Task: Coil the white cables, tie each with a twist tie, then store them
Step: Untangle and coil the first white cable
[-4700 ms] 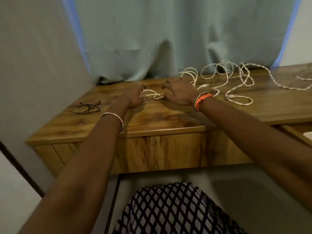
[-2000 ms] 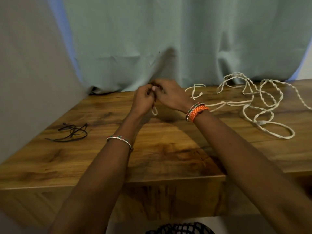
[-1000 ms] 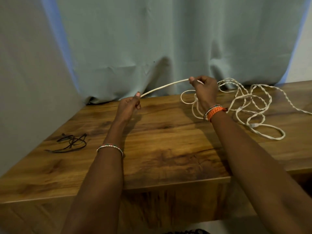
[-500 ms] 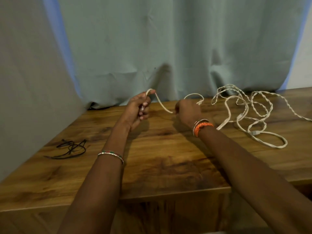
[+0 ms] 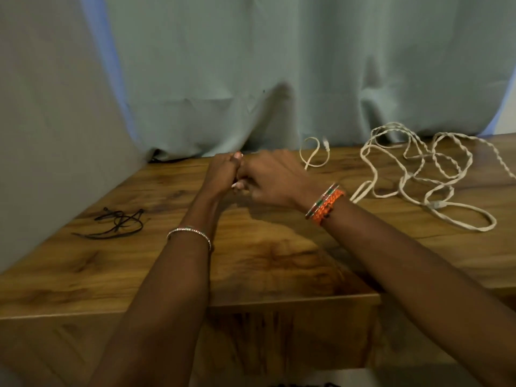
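White cables (image 5: 413, 174) lie in a loose tangle on the right of the desk (image 5: 279, 261), with 1 small loop (image 5: 314, 153) free near the curtain (image 5: 279, 79). Both hands meet at the desk's middle: the left hand (image 5: 220, 174) and right hand (image 5: 272, 182) are curled together, likely gathering a cable end into a coil, though the cable between them is hidden. Black twist ties (image 5: 117, 223) wait at the left, within reach for tying.
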